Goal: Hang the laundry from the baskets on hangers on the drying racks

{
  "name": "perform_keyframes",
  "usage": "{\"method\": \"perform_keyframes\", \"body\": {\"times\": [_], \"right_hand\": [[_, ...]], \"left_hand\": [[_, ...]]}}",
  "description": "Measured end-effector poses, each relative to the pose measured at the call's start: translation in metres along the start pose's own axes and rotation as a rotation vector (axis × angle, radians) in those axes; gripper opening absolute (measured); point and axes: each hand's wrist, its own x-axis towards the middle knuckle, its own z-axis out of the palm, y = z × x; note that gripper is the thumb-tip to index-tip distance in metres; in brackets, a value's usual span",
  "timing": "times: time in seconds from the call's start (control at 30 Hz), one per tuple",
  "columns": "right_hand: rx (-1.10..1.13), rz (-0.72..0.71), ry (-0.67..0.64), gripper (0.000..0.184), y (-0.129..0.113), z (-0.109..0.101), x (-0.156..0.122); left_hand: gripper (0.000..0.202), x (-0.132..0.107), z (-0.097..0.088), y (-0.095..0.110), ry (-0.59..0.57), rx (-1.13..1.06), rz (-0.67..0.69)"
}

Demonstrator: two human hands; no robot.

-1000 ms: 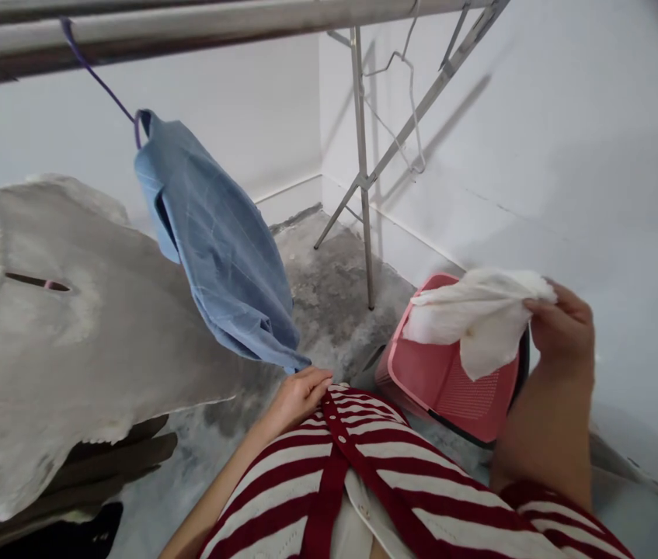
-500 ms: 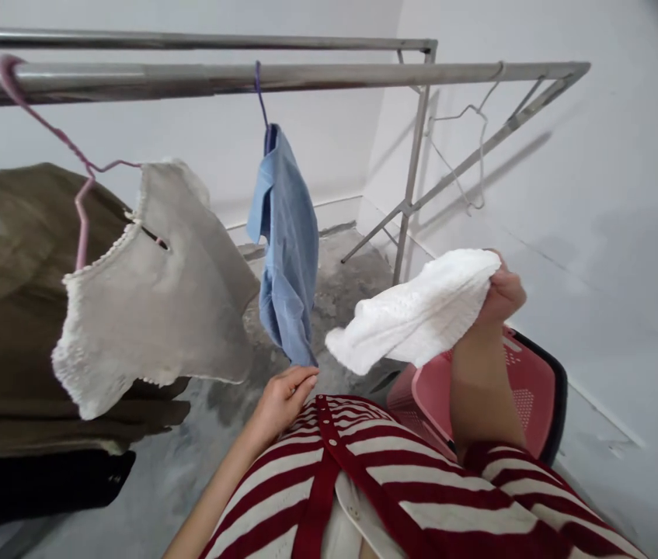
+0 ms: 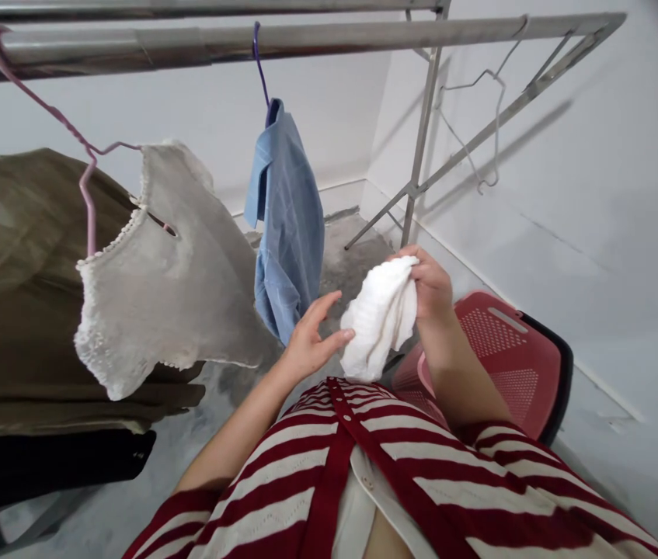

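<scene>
Hands both sit above the person's red-striped cardigan (image 3: 329, 466). The right hand (image 3: 430, 291) pinches a bunched white knit cloth (image 3: 378, 318) at its upper end, fingers curled over the top, and the cloth hangs down from that grip. The left hand (image 3: 314, 341) is open with its fingers spread, just beside the cloth. Below and right of them, a pink laundry basket (image 3: 497, 365) sits on the concrete floor (image 3: 357, 248) near the wall. To the left, a blue shirt (image 3: 285, 225) hangs from a purple hanger (image 3: 259, 54) on a steel rail (image 3: 189, 43), beside a pale knit top (image 3: 159, 287) on a pink hanger (image 3: 87, 186).
</scene>
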Motion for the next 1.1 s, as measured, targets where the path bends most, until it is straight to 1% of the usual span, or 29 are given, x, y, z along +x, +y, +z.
{"method": "perform_keyframes", "body": {"times": [0.03, 0.1, 0.13, 0.17, 0.2, 0.23, 0.27, 0.3, 0.33, 0.4, 0.43, 0.47, 0.5, 0.57, 0.6, 0.67, 0.73, 0.77, 0.83, 0.93, 0.97, 1.0, 1.03, 1.1], "right_hand": [[0.003, 0.014, 0.028, 0.014, 0.001, 0.002, 0.000], [0.024, 0.020, 0.114, 0.018, 0.006, 0.003, 0.003], [0.041, 0.010, 0.159, 0.019, 0.009, 0.002, 0.004], [0.059, -0.004, 0.194, 0.019, 0.013, 0.001, 0.005], [0.075, -0.021, 0.221, 0.020, 0.018, 0.000, 0.006], [0.086, -0.036, 0.241, 0.021, 0.024, -0.001, 0.006], [0.094, -0.049, 0.254, 0.022, 0.029, -0.001, 0.004], [0.100, -0.058, 0.265, 0.024, 0.036, 0.001, 0.002], [0.103, -0.060, 0.269, 0.025, 0.042, 0.004, -0.002], [0.093, -0.029, 0.241, 0.028, 0.052, 0.013, -0.011], [0.075, -0.006, 0.203, 0.029, 0.056, 0.017, -0.017], [0.048, 0.015, 0.150, 0.029, 0.059, 0.020, -0.022], [0.017, 0.033, 0.092, 0.030, 0.060, 0.019, -0.026], [-0.056, 0.044, 0.008, 0.034, 0.057, 0.010, -0.030], [-0.098, 0.031, 0.004, 0.036, 0.054, 0.001, -0.031], [-0.189, -0.018, 0.057, 0.038, 0.047, -0.020, -0.030], [-0.272, -0.068, 0.101, 0.035, 0.042, -0.040, -0.029], [-0.302, -0.075, 0.090, 0.035, 0.041, -0.046, -0.029], [-0.351, -0.057, -0.004, 0.040, 0.045, -0.051, -0.029], [-0.449, -0.047, -0.188, 0.063, 0.059, -0.044, -0.030], [-0.502, -0.048, -0.229, 0.067, 0.065, -0.042, -0.029], [-0.570, -0.039, -0.248, 0.063, 0.070, -0.040, -0.029], [-0.649, -0.023, -0.247, 0.052, 0.075, -0.041, -0.028], [-0.792, 0.010, -0.220, 0.029, 0.081, -0.045, -0.026]], "left_hand": [[0.056, 0.003, 0.000, 0.004, 0.059, 0.023, 0.035], [0.044, 0.005, 0.001, 0.011, 0.202, 0.078, 0.083], [0.037, 0.005, 0.002, 0.012, 0.242, 0.089, 0.096], [0.032, 0.005, 0.004, 0.013, 0.243, 0.081, 0.100], [0.028, 0.005, 0.008, 0.012, 0.205, 0.056, 0.097], [0.028, 0.006, 0.013, 0.011, 0.140, 0.020, 0.088], [0.031, 0.008, 0.020, 0.008, 0.069, -0.023, 0.074], [0.039, 0.011, 0.028, 0.005, 0.008, -0.066, 0.055], [0.050, 0.015, 0.035, 0.002, -0.027, -0.109, 0.032], [0.071, 0.027, 0.050, -0.005, -0.021, -0.193, -0.006], [0.074, 0.034, 0.054, -0.009, 0.007, -0.235, -0.019], [0.069, 0.041, 0.057, -0.012, 0.039, -0.276, -0.035], [0.059, 0.047, 0.057, -0.016, 0.074, -0.320, -0.058], [0.042, 0.057, 0.051, -0.022, 0.143, -0.432, -0.147], [0.038, 0.060, 0.046, -0.024, 0.170, -0.498, -0.207], [0.036, 0.064, 0.033, -0.024, 0.183, -0.614, -0.316], [0.035, 0.067, 0.021, -0.019, 0.121, -0.662, -0.373], [0.035, 0.068, 0.018, -0.014, 0.070, -0.661, -0.384], [0.036, 0.070, 0.014, -0.004, -0.040, -0.635, -0.389], [0.036, 0.072, 0.015, 0.009, -0.185, -0.589, -0.365], [0.035, 0.073, 0.015, 0.012, -0.215, -0.573, -0.353], [0.034, 0.073, 0.014, 0.014, -0.229, -0.555, -0.341], [0.033, 0.073, 0.013, 0.016, -0.224, -0.538, -0.331], [0.030, 0.074, 0.008, 0.016, -0.163, -0.513, -0.317]]}}
